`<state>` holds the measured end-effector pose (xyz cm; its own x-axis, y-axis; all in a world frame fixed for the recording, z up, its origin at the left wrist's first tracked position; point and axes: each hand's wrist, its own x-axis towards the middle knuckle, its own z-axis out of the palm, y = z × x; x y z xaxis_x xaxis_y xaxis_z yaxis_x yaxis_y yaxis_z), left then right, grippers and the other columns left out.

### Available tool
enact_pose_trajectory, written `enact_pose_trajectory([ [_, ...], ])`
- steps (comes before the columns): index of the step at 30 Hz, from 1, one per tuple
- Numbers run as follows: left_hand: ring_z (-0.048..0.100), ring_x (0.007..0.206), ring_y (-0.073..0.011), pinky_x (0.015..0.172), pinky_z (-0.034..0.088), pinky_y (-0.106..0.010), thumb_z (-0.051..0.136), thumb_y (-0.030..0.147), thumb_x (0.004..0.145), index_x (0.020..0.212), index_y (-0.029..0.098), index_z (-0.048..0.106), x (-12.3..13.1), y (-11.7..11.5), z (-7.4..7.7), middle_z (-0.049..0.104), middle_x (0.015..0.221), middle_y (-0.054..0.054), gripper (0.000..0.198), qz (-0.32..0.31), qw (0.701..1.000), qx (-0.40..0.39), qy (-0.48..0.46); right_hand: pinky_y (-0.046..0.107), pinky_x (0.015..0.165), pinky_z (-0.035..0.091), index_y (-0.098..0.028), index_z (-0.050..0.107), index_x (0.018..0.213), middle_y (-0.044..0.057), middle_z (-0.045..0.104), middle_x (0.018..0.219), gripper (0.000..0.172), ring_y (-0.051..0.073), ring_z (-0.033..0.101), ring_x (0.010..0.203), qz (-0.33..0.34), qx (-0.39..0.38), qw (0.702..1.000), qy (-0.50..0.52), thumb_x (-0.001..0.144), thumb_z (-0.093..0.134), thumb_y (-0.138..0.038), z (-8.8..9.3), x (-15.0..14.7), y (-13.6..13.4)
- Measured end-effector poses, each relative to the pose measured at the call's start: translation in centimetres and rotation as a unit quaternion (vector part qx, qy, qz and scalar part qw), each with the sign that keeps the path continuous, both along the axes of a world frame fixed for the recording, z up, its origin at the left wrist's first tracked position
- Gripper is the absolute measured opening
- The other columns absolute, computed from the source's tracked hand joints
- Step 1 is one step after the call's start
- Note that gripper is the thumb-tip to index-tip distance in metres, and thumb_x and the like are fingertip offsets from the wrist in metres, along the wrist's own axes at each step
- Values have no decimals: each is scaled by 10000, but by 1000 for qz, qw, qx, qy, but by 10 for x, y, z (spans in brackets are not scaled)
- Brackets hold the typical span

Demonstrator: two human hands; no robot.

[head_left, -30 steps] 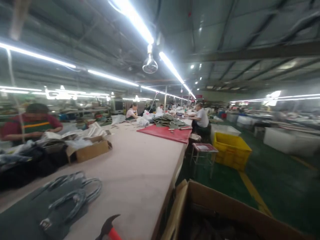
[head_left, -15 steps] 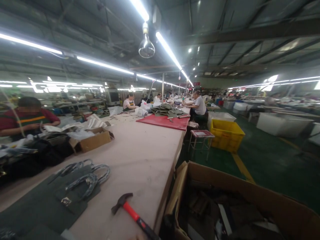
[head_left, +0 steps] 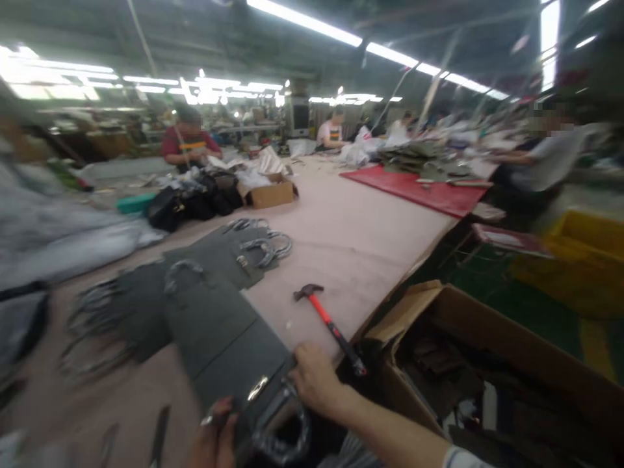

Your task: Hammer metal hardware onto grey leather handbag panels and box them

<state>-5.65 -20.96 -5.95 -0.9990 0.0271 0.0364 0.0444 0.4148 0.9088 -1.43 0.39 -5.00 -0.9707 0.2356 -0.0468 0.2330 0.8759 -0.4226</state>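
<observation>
At the near table edge, a dark grey-green bag panel (head_left: 266, 354) lies between my hands, with a shiny metal fitting (head_left: 257, 388) and a plastic-wrapped handle (head_left: 303, 437). My right hand (head_left: 316, 378) is closed on its right edge, fingers curled. On the left side, my left hand (head_left: 214, 432), slightly blurred and with a ring on one finger, is closed at the panel's near edge. More flat panels (head_left: 205, 312) with wrapped handles spread out beyond. A claw hammer (head_left: 327, 318) with a red and black handle lies to the right of the panel.
An open cardboard box (head_left: 487, 318) of dark pieces stands right of the table. Black bags (head_left: 195, 201) and a small carton (head_left: 268, 192) sit farther back. A red mat (head_left: 414, 188) bears stacked pieces. Several people work around the table. A yellow crate (head_left: 575, 260) stands beyond the stool.
The view has swung left and down. Both my hands and the bag panel with its metal fitting now show at the near edge. The hammer still lies on the table.
</observation>
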Motion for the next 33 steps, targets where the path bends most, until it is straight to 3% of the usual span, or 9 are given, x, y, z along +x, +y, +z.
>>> enact_pose_trajectory([
  [3,732,972,-311,883,595,-461,608,547,825,924,230,761,4,-23,-10,785,969,-90,365,43,999,0,-12,405,950,411,-144,612,1024,138,636,1103,139,276,544,1050,20,-27,999,-9,894,604,-192,1,-6,5],
  [9,744,971,-254,946,580,-420,694,526,833,928,178,732,-1,-20,-23,771,1014,-107,362,84,987,137,-9,365,857,420,-152,609,1123,122,612,1069,222,277,582,997,13,-18,999,-32,948,606,-290,-3,-5,4],
  [11,756,901,-242,897,599,-418,689,544,844,943,170,725,0,-19,-22,768,989,-103,389,122,975,182,-24,338,755,426,-173,599,1170,100,615,1068,257,249,614,900,-2,-1,999,-49,963,598,-326,-4,-2,2],
  [14,746,956,-244,934,584,-405,718,500,850,944,174,739,1,-21,-13,765,1007,-103,340,67,988,137,-12,330,691,422,-174,600,1176,96,617,1070,269,235,623,837,-6,6,998,-55,960,603,-336,-4,-1,2],
  [16,737,991,-238,936,584,-383,723,459,866,967,186,739,0,-18,-7,757,1052,-97,292,34,991,129,-3,331,717,438,-168,603,1181,98,615,1063,273,238,621,860,9,0,999,-32,943,617,-302,-4,-2,3],
  [19,743,963,-223,830,613,-336,699,464,893,993,189,716,-3,-2,-5,744,1082,-88,294,75,974,212,-17,364,818,463,-166,619,1182,108,607,1065,291,265,607,949,40,-26,999,26,897,624,-223,-7,-2,2],
  [23,742,977,-219,877,599,-332,717,486,878,968,171,722,-4,25,-10,755,1061,-92,328,66,969,236,-44,431,950,472,-161,658,1101,131,592,1145,299,294,585,1089,-5,-138,987,88,808,607,-186,-21,-1,-2],
  [27,745,978,-225,903,590,-345,701,511,886,972,169,726,1,32,-13,758,1061,-94,353,63,973,216,-43,441,1036,461,-177,688,1017,138,577,1242,289,291,565,1208,-76,-296,949,79,754,590,-243,-29,1,-1],
  [33,756,931,-221,824,604,-325,700,486,899,988,164,699,10,16,-15,742,1055,-90,334,85,956,274,-55,494,1117,393,-222,739,891,113,536,1443,218,315,513,1327,-86,-404,911,14,750,610,-326,-7,12,3],
])
